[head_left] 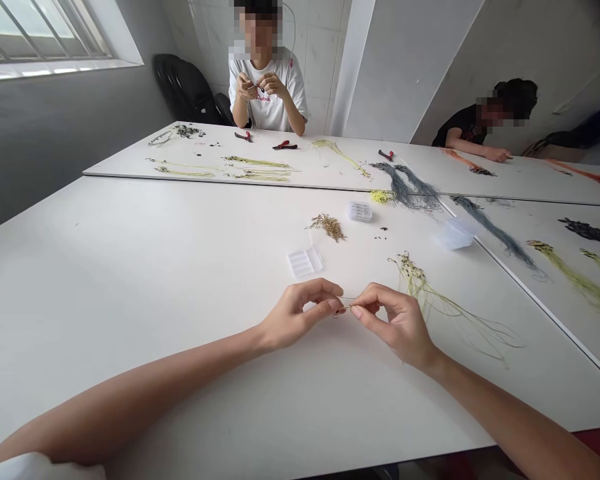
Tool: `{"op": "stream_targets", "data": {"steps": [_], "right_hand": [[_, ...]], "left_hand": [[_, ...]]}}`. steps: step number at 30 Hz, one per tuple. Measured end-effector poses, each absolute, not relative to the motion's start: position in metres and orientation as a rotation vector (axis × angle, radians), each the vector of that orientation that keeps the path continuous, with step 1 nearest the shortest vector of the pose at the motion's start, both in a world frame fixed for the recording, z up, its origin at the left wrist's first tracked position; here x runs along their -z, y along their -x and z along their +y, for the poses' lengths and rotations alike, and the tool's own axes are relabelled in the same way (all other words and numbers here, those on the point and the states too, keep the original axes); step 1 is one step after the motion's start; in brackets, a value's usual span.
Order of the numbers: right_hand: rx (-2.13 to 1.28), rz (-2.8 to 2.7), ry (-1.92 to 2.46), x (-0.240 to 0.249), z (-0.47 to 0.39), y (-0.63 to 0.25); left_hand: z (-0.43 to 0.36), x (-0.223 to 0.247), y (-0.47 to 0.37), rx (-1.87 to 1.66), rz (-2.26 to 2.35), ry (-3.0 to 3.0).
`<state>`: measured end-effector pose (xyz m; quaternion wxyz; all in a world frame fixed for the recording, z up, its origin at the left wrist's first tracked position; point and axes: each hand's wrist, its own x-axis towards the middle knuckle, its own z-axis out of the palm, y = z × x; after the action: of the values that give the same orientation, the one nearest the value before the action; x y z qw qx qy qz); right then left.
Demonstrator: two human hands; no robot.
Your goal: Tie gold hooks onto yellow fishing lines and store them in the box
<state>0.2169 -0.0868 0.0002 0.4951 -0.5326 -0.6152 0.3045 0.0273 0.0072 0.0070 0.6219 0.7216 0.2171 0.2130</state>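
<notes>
Above the white table, my left hand (pixel 297 308) pinches a small fishing hook (pixel 336 316) between thumb and fingers, mostly covered by the fingertips. My right hand (pixel 399 321) is closed in a pinch on a thin yellowish line (pixel 347 307) that runs across the short gap to the hook. How the line and hook are joined is too small to tell. Beyond my left hand lies an open clear plastic box (pixel 305 263) with compartments. To the right of my right hand spreads a bundle of yellow-green lines (pixel 430 290) with dark ends.
Golden hooks (pixel 331 227) lie in a pile near a small clear box (pixel 360 211). Grey line bundles (pixel 407 185) and another clear box (pixel 456 233) are farther right. Across the table, a person (pixel 267 93) handles something small near pliers (pixel 285 145); another person (pixel 473 133) leans at right.
</notes>
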Motion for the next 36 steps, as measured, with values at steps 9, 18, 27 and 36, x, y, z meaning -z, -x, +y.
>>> {"op": "stream_targets", "data": {"steps": [9,18,27,36], "right_hand": [[-0.815,-1.393,1.366,-0.002,-0.086,-0.216],[-1.363,-1.581,1.417,-0.005,-0.081,-0.225],[-1.644,-1.417,1.340,0.005,-0.076,-0.230],[-1.549,-1.408,1.440,0.002,-0.077,-0.227]], "left_hand": [[0.010,-0.002,-0.028,-0.589,0.481,-1.846],[0.006,0.003,-0.023,-0.491,0.246,-2.298],[0.008,0.007,-0.025,-0.571,0.112,-2.558],[0.013,0.010,-0.025,-0.611,0.170,-2.474]]}}
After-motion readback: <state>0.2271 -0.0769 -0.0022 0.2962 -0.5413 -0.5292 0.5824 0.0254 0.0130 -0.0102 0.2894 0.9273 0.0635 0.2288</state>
